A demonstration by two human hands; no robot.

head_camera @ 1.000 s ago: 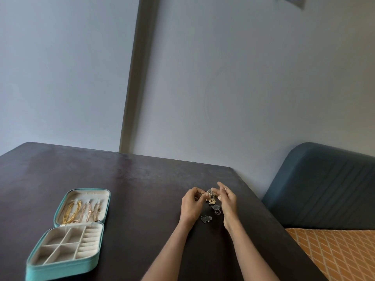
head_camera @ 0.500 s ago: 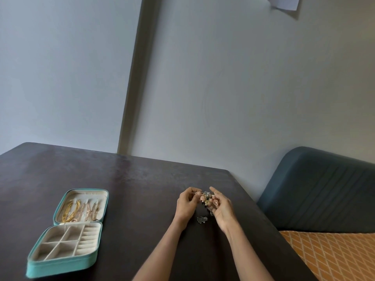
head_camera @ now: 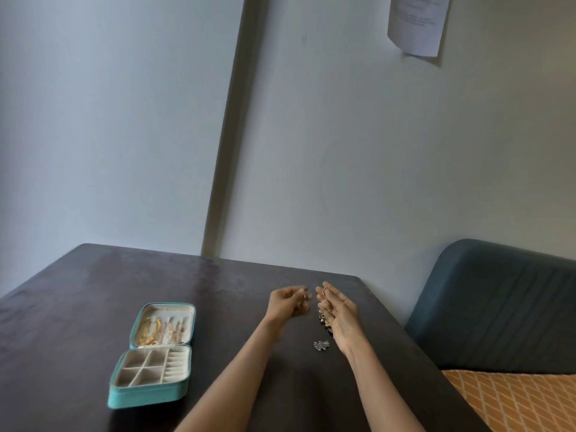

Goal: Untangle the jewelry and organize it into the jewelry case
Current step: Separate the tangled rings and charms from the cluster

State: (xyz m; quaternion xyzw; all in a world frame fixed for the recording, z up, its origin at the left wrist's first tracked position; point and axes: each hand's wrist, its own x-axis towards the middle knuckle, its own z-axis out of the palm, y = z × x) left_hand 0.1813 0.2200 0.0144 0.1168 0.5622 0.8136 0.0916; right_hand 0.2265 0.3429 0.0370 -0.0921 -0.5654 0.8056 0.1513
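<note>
My left hand is curled and pinches a small earring at its fingertips. A short gap to the right, my right hand pinches a pink drop earring between thumb and fingers. More tangled jewelry hangs under the right palm onto the dark table. One silver flower-shaped piece lies on the table near my right wrist. The teal jewelry case lies open at the left, gold and rose chains in its lid half, divided tray half nearer me.
The table's right edge runs close beside my right arm, with a blue-backed sofa and an orange patterned cushion beyond it. The wall stands behind the table's far edge, and a paper sheet hangs on it.
My hands have drawn apart: the left now holds a separate small earring and the right keeps the pink one with the rest. The view has tilted upward.
</note>
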